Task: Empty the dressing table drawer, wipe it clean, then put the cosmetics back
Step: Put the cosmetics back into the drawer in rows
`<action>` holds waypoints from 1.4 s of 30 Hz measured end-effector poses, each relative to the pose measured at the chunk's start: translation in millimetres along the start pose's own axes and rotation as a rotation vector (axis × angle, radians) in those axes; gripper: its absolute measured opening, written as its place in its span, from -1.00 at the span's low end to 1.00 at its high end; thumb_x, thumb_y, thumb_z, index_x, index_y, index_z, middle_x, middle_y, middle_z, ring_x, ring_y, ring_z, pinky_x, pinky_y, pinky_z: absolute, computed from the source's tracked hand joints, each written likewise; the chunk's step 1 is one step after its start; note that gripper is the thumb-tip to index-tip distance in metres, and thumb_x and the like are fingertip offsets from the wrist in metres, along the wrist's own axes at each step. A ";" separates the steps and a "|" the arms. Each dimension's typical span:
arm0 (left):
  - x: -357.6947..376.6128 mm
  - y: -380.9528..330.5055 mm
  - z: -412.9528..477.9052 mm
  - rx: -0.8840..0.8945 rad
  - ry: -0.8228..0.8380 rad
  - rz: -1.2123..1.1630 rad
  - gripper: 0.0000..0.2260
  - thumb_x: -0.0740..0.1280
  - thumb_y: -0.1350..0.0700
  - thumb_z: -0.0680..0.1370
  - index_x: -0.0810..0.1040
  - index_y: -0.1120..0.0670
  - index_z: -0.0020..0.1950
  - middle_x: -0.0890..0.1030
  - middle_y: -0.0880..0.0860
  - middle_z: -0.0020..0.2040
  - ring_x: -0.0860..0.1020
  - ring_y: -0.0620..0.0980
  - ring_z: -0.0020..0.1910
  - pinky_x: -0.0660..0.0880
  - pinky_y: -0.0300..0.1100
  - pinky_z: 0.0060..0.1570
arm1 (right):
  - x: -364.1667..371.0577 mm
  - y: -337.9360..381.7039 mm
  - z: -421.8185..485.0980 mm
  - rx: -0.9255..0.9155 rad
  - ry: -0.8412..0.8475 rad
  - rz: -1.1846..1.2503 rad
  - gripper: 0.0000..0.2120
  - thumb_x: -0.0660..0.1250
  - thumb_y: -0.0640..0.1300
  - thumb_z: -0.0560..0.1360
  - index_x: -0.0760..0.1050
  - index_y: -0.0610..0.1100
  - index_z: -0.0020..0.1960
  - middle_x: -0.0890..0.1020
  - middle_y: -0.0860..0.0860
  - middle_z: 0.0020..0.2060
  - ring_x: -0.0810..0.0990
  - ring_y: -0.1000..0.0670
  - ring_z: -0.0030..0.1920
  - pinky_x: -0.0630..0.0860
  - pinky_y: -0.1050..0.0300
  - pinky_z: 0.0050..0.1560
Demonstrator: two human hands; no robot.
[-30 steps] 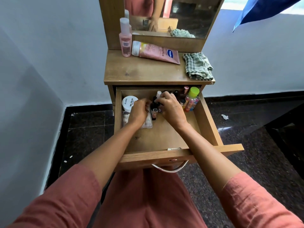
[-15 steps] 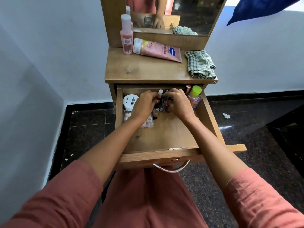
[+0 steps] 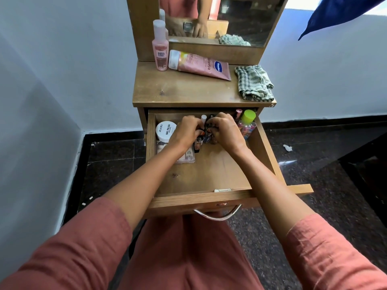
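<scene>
The wooden drawer (image 3: 209,176) is pulled open under the dressing table top (image 3: 188,91). At its back my left hand (image 3: 186,132) and my right hand (image 3: 225,131) meet, fingers curled round a cluster of small cosmetic bottles (image 3: 204,139) between them. A white round nail polish remover tub (image 3: 165,130) sits at the back left, over a clear flat case (image 3: 186,159). A bottle with a green cap (image 3: 247,122) leans in the back right corner. A checked cloth (image 3: 253,82) lies on the table top at the right.
A pink bottle (image 3: 160,47) stands and a pink lotion tube (image 3: 199,64) lies on the table top before the mirror (image 3: 230,17). The front half of the drawer floor is bare wood. Walls close in on the left; dark tiled floor (image 3: 314,164) spreads right.
Both hands have drawn closer together over the small bottles at the back of the drawer and curled tighter round them. The view has shifted slightly.
</scene>
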State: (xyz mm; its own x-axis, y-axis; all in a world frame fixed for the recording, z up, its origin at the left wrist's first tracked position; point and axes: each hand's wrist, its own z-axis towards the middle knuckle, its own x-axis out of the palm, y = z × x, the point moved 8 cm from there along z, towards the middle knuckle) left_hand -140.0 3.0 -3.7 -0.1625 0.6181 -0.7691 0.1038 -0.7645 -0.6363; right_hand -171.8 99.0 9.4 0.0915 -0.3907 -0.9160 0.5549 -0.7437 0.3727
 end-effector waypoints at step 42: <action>-42.9 -20.3 -11.5 0.116 -0.220 -0.056 -0.86 0.28 0.26 0.53 0.59 0.20 0.04 0.61 0.14 0.02 0.57 0.03 0.02 0.52 -0.09 0.06 | -35.6 -1.2 -6.7 0.033 -0.183 0.262 -0.81 0.28 -0.38 0.44 0.59 -0.32 0.02 0.62 -0.21 -0.01 0.60 -0.14 0.00 0.52 0.08 0.07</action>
State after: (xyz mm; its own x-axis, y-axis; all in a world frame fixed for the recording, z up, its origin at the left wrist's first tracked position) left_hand -123.9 -6.0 41.5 -0.3757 0.6151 -0.6932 -0.0223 -0.7537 -0.6568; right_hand -170.1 117.4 40.6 0.0757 -0.6600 -0.7474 0.5044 -0.6212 0.5997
